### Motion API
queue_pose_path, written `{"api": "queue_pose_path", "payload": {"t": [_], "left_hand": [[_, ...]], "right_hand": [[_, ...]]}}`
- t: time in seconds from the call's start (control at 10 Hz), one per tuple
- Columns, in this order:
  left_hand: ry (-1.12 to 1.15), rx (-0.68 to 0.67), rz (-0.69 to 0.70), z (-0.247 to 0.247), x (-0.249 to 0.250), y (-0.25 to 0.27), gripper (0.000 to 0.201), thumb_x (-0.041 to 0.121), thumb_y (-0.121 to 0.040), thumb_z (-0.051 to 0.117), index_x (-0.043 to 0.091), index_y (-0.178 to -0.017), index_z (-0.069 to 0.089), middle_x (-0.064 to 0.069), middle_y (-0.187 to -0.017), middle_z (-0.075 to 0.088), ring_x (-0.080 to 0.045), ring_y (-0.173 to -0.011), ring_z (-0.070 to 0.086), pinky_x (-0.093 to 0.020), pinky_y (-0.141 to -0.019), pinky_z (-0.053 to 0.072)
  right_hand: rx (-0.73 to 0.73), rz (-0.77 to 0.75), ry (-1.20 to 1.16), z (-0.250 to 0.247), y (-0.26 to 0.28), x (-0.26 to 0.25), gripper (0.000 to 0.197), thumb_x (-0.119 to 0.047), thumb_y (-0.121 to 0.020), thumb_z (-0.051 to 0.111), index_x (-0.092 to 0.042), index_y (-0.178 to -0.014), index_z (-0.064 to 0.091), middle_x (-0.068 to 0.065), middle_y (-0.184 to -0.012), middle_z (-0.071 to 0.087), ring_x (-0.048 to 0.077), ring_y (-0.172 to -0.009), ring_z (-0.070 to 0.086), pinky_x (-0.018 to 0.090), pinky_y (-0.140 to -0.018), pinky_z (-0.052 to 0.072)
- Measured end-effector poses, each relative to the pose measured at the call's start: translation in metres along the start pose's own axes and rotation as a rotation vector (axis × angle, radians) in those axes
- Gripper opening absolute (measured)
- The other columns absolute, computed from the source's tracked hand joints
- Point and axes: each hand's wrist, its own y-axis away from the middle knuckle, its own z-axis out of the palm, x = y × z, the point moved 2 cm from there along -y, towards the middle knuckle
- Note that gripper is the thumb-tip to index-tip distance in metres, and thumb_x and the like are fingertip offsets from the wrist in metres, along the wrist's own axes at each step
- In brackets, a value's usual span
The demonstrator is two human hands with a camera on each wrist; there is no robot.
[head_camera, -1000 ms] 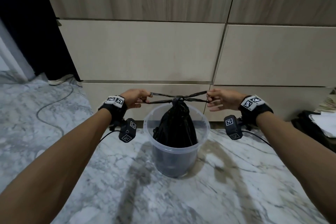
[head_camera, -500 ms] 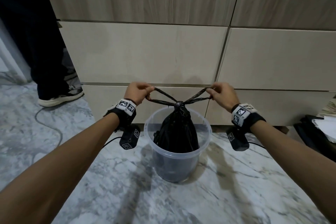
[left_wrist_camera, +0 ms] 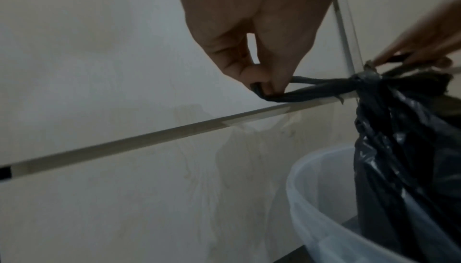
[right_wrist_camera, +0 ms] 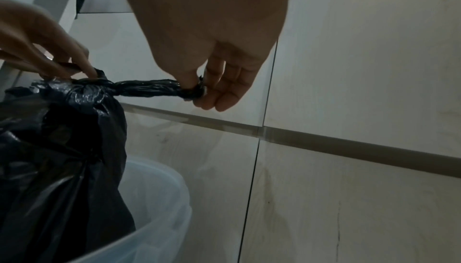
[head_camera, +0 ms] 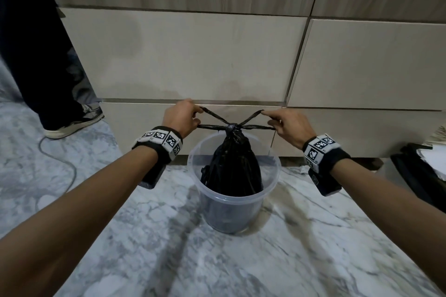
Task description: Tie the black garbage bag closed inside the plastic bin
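Observation:
A black garbage bag (head_camera: 233, 166) stands in a translucent plastic bin (head_camera: 275, 176) on the marble floor, its neck gathered into a knot (head_camera: 231, 127) above the rim. Two twisted handle loops run sideways from the knot. My left hand (head_camera: 187, 117) pinches the left loop (left_wrist_camera: 306, 88) between thumb and fingers. My right hand (head_camera: 281, 122) pinches the right loop (right_wrist_camera: 154, 88), the other fingers loosely extended. Both loops are pulled taut. In the wrist views the bag (left_wrist_camera: 409, 159) (right_wrist_camera: 60, 159) hangs over the bin rim (left_wrist_camera: 306, 208) (right_wrist_camera: 159, 226).
Pale cabinet drawers (head_camera: 188, 55) rise directly behind the bin. A standing person's dark trouser leg and shoe (head_camera: 74, 123) are at the left, with a cable (head_camera: 65, 164) on the floor. A dark bag with papers (head_camera: 420, 169) lies at the right.
Both hands have risen and turned knuckles-up while still pulling the loops apart. The head view has tilted down and moved closer. A person's leg stepped in at the left.

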Motion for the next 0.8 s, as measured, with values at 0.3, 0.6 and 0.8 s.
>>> {"api": "queue_pose_path", "payload": {"t": [0.3,0.6,0.8], "left_hand": [[-0.117,-0.075,-0.005,0.007,-0.011,-0.001,0.057,0.05,-0.071,0.071,0.025,-0.122,0.063,-0.002,-0.11,0.067,-0.023,-0.103,0.062,-0.035,-0.076,0.049],[0.177,-0.115,-0.115,0.026,-0.023,-0.008,0.061,0.062,-0.058,0.073,0.034,-0.112,0.067,0.003,-0.1,0.058,-0.013,-0.085,0.053,-0.03,-0.071,0.042],[0.741,-0.01,-0.342,0.039,-0.037,0.007,0.03,0.047,-0.06,0.08,0.026,-0.081,0.077,-0.008,-0.09,0.068,-0.016,-0.083,0.059,-0.032,-0.079,0.048]], "right_hand": [[-0.135,0.024,0.136,0.01,-0.006,0.012,0.043,-0.035,-0.087,0.062,-0.023,-0.128,0.058,0.003,-0.102,0.067,0.026,-0.092,0.063,0.032,-0.066,0.044],[-0.209,0.122,0.117,0.024,-0.006,0.027,0.06,-0.057,-0.075,0.067,-0.03,-0.128,0.059,0.004,-0.132,0.051,0.025,-0.11,0.057,0.043,-0.085,0.048],[0.039,0.186,-0.22,0.022,0.018,0.019,0.033,-0.043,-0.088,0.06,-0.03,-0.118,0.067,0.0,-0.12,0.06,0.012,-0.102,0.057,0.032,-0.085,0.052]]}}
